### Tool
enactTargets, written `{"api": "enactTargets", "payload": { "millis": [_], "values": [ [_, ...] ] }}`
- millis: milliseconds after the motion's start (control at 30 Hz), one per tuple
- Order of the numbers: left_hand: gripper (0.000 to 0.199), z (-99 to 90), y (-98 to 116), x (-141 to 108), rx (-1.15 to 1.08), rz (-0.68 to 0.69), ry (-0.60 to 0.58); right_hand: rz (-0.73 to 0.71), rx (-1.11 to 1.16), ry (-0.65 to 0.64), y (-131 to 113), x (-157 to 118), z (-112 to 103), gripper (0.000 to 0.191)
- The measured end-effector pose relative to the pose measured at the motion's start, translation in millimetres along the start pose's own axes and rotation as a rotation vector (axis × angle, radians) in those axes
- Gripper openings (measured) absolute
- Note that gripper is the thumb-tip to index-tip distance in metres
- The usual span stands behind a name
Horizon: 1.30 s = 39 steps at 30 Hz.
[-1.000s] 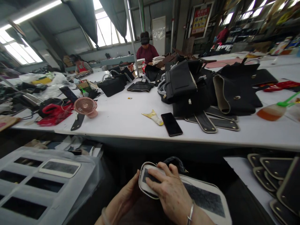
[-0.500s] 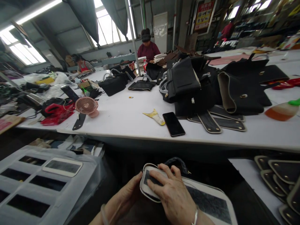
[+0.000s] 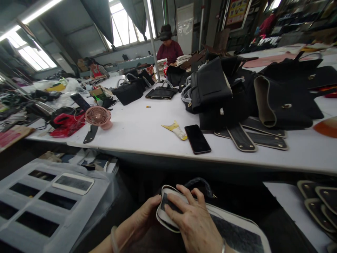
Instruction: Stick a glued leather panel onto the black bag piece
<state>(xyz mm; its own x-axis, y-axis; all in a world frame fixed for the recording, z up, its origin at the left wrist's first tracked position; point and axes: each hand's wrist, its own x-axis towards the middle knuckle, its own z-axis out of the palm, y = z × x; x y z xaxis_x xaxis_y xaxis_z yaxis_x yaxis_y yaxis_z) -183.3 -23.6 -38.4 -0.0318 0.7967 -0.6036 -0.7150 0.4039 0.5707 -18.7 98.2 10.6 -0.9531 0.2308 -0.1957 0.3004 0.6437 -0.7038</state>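
Note:
At the lower middle is a handbag with its base up, a cream-edged panel (image 3: 235, 230) with a dark grey middle. The bag's dark body blends into the shadow, and a wrapped handle (image 3: 201, 184) sticks out behind. My left hand (image 3: 142, 219) grips the rounded left end of the bag, thumb at its rim and the other fingers hidden beneath. Across the panel lies my right hand (image 3: 193, 218), palm down, fingers spread and pressing near that end. A similar loose base panel (image 3: 74, 183) rests on a white covered box to the left.
The white table (image 3: 137, 138) edge runs just beyond my hands. On it are a phone (image 3: 197, 138), a yellow tube (image 3: 175, 130), a pink fan (image 3: 98, 116) and several black bags (image 3: 210, 88). Trimmed flaps (image 3: 316, 203) are stacked at right. A person (image 3: 170, 49) sits opposite.
My view has shifted slightly, so the table things appear a little further right. Both hands keep their places on the bag, with its left end tilted slightly differently.

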Motion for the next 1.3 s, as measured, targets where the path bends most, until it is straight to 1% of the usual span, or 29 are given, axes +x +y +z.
{"api": "enactTargets", "payload": {
  "millis": [167, 233, 300, 400, 533, 600, 667, 700, 733, 767, 867, 933, 967, 1000, 1033, 1067, 1100, 1133, 1167, 1200, 1233, 1267, 1300],
  "values": [
    [0.048, 12.0, 1.1, -0.7, -0.027, -0.023, 0.043, -0.012, -0.007, -0.024, 5.1, 3.3, 3.2, 0.046],
    [0.048, 16.4, 2.4, -1.0, -0.035, -0.039, 0.062, -0.020, -0.010, -0.034, 6.0, 5.6, 4.4, 0.050],
    [0.047, 18.6, 3.4, -1.1, 0.000, -0.028, 0.088, -0.029, -0.002, -0.048, 6.7, 7.7, 5.1, 0.055],
    [0.042, 20.5, 4.8, 0.0, 0.093, 0.019, 0.128, -0.048, 0.035, -0.051, 7.9, 8.5, 3.8, 0.053],
    [0.039, 19.3, 6.8, 5.8, 0.204, 0.070, 0.210, -0.055, 0.080, 0.013, 8.8, 3.4, -0.9, 0.046],
    [0.049, 9.5, 5.6, 12.4, 0.246, 0.099, 0.264, -0.055, 0.110, 0.079, 7.2, 0.9, -1.3, 0.040],
    [0.067, -6.3, 2.5, 22.3, 0.280, 0.176, 0.337, -0.045, 0.162, 0.161, 3.4, 1.0, 0.5, 0.031],
    [0.072, -14.4, 0.8, 27.6, 0.331, 0.197, 0.358, -0.027, 0.205, 0.209, 0.6, 2.0, 1.6, 0.028],
    [0.073, -21.4, -0.7, 32.1, 0.406, 0.207, 0.372, 0.002, 0.266, 0.272, -2.7, 3.2, 2.4, 0.026],
    [0.075, -26.6, -1.7, 35.2, 0.483, 0.233, 0.366, 0.033, 0.351, 0.362, -6.2, 3.9, 2.5, 0.026],
    [0.075, -31.4, -0.5, 33.9, 0.679, 0.348, 0.382, 0.076, 0.706, 0.756, -10.4, -3.3, -3.4, 0.023],
    [0.073, -31.8, 4.2, 28.6, 0.815, 0.426, 0.386, 0.086, 0.854, 0.997, 0.6, -19.8, -10.0, 0.019],
    [0.073, -33.1, 7.9, 26.8, 0.911, 0.469, 0.369, 0.122, 0.873, 1.097, 11.9, -31.1, -12.3, 0.020],
    [0.071, -35.1, 12.3, 26.3, 1.031, 0.531, 0.339, 0.193, 0.862, 1.192, 26.6, -43.7, -13.0, 0.023],
    [0.069, -37.1, 17.5, 27.2, 1.175, 0.610, 0.302, 0.301, 0.844, 1.285, 43.9, -56.6, -11.7, 0.026],
    [0.067, -38.0, 23.2, 29.4, 1.332, 0.712, 0.256, 0.414, 0.857, 1.410, 62.5, -68.9, -8.4, 0.030],
    [0.064, -36.2, 28.9, 32.4, 1.493, 0.831, 0.203, 0.520, 0.943, 1.484, 80.9, -79.8, -3.1, 0.035],
    [0.061, -30.5, 34.3, 35.6, 1.648, 0.962, 0.139, 0.596, 1.025, 1.491, 97.8, -88.6, 3.8, 0.041],
    [0.057, -20.1, 38.9, 38.4, 1.775, 1.113, 0.060, 0.644, 1.058, 1.487, 112.0, -94.7, 11.7, 0.045],
    [0.052, -4.7, 42.2, 40.3, 1.872, 1.271, -0.035, 0.675, 1.103, 1.466, 122.8, -97.9, 20.3, 0.048],
    [0.047, 15.0, 43.8, 41.4, 1.943, 1.410, -0.163, 0.691, 1.137, 1.433, 129.9, -98.4, 29.0, 0.051],
    [0.043, 37.9, 43.5, 41.7, 1.931, 1.563, -0.314, 0.699, 1.169, 1.400, 133.6, -96.4, 37.6, 0.053],
    [0.040, 62.1, 41.2, 41.7, 1.966, 1.617, -0.461, 0.699, 1.208, 1.369, 134.2, -92.5, 45.9, 0.054]
  ]
}}
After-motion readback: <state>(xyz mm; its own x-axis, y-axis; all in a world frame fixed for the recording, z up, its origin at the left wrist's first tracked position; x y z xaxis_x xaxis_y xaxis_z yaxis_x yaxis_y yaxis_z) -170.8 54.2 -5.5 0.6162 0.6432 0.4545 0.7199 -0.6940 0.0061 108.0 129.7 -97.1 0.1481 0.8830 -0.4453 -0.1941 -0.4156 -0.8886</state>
